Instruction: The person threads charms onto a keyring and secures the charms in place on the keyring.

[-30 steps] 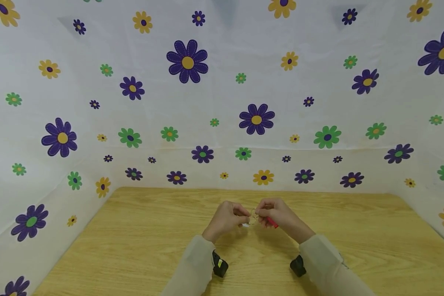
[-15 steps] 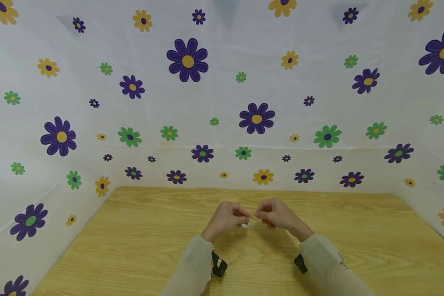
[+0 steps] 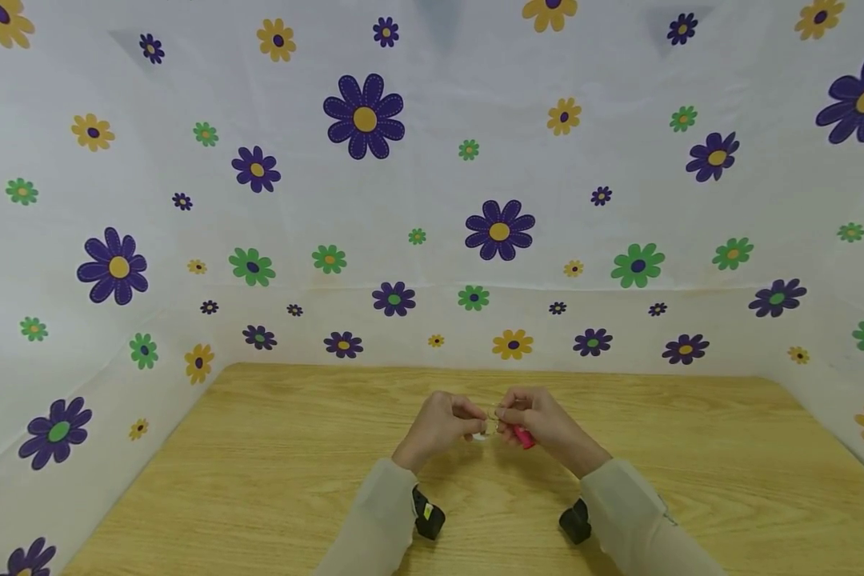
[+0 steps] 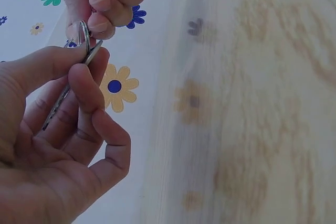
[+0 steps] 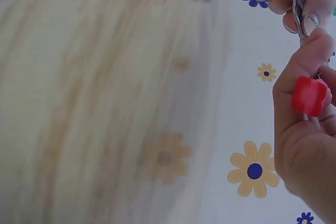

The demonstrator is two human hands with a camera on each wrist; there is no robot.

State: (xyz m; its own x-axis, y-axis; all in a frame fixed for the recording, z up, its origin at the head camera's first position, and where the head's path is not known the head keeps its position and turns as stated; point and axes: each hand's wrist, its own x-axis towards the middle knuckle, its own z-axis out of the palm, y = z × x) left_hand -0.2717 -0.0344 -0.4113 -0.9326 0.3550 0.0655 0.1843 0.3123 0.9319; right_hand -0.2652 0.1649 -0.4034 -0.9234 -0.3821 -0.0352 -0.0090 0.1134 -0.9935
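Note:
In the head view my left hand (image 3: 439,428) and right hand (image 3: 543,420) meet fingertip to fingertip over the table. Between thumb and fingers, the left hand pinches a silver key (image 4: 56,109), whose toothed blade points down across the palm. A metal split ring (image 4: 85,34) runs from the key's head to the right fingertips. The right hand pinches this ring at its other side. A pinkish-red charm (image 5: 310,96) hangs by a small chain against the right palm, partly covered by the fingers.
The wood-grain table (image 3: 295,480) spreads out beneath both hands. A white cloth with printed flowers (image 3: 432,184) rises behind it and along both sides. Black wrist cameras sit under both sleeve cuffs.
The right hand turned so that the pink charm went out of sight in the head view half a second ago and shows again now. The left hand keeps its place.

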